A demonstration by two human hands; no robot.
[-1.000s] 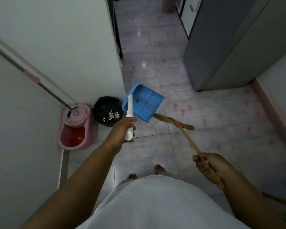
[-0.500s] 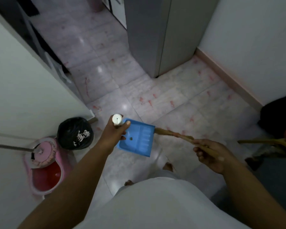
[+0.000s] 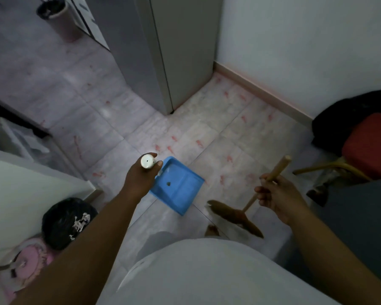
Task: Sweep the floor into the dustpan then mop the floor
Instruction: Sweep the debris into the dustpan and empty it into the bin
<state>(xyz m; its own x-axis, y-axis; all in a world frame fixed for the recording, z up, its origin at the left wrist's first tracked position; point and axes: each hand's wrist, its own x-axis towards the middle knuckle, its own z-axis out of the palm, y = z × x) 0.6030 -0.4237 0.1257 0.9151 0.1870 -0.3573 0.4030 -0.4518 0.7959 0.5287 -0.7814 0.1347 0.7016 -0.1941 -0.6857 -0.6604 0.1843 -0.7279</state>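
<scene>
My left hand [image 3: 142, 177] grips the white handle of a blue dustpan [image 3: 177, 186], which hangs low over the tiled floor [image 3: 209, 128] with a small dark speck in its tray. My right hand [image 3: 277, 194] is closed on the wooden stick of a small broom [image 3: 235, 214]. The brown bristles point down to the floor, just right of the dustpan's open edge. A pink mop bucket with its mop head [image 3: 30, 260] stands at the lower left, partly hidden by my left arm.
A black-lined bin [image 3: 67, 219] sits beside the pink bucket by the left wall. A grey cabinet [image 3: 158, 53] stands ahead. A red and black chair [image 3: 367, 139] is at the right. Another bin [image 3: 57, 18] stands far back left.
The view has swung to the right. The broom has turned from lying sideways to pointing bristles down beside the dustpan. The dustpan has dropped lower, still in my left hand.
</scene>
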